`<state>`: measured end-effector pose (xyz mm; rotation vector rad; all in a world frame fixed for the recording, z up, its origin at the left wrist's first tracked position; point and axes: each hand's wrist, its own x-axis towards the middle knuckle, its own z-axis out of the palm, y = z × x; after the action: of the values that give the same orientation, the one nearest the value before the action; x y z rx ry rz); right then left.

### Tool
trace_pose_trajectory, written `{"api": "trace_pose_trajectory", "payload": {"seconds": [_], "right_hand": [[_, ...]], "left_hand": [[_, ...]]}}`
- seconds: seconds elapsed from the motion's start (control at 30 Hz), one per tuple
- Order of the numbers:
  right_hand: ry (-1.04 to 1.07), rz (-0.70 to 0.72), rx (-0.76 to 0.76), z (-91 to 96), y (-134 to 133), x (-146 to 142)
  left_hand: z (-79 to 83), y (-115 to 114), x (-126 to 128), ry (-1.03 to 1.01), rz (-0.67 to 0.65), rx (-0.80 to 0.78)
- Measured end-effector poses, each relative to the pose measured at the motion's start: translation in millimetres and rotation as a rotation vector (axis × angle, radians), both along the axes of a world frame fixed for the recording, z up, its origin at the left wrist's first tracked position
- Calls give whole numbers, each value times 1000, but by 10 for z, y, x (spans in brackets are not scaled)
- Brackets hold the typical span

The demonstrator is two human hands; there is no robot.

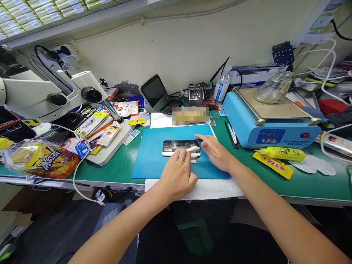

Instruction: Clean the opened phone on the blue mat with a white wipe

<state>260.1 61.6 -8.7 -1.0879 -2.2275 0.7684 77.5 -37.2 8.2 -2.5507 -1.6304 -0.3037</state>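
A phone (168,146) with a dark, reflective screen lies flat on a blue mat (148,154). My left hand (180,174), a ring on one finger, presses its closed fingers onto the screen from the near side. From those fingertips a crumpled white piece, like tissue or soft film (194,154), spreads over the phone's right part and past its near edge; the fingers hide some of it. At the phone's right end rests my right hand (216,151), fingers stretched out, nothing visible in it. Whether its fingertips touch the phone I cannot tell.
To the right stands a blue heating machine (275,134) with a glass jar (275,88) on top. Black and white tweezers (231,134) and a yellow tube (283,153) lie beside it. A microscope (68,95) and a bottle (44,159) occupy the left.
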Motion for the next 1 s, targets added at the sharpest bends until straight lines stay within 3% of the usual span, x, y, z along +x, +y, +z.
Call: {"api": "trace_pose_trajectory", "payload": {"seconds": [0.07, 0.17, 0.3, 0.43, 0.57, 0.7, 0.83, 0.93, 1.0], "right_hand": [[7, -3, 10, -15, 13, 2], [4, -13, 19, -32, 25, 4], [-1, -34, 13, -19, 16, 1], [-1, -29, -5, 5, -2, -8], [9, -24, -10, -3, 4, -7], [12, -35, -8, -13, 13, 2], [9, -42, -11, 16, -4, -1], [0, -41, -23, 32, -18, -10], [0, -35, -25, 29, -21, -13]], "left_hand": [[-16, 13, 59, -12, -19, -10], [-43, 214, 137, -29, -41, -28], [-20, 432, 1, 6, -5, -41], [20, 260, -199, 15, 55, -37], [-5, 40, -45, 19, -33, -32], [-44, 157, 102, 23, -82, 0], [-7, 297, -179, 92, 20, 34], [21, 178, -309, 42, 94, 33], [12, 49, -228, 20, 60, 21]]}}
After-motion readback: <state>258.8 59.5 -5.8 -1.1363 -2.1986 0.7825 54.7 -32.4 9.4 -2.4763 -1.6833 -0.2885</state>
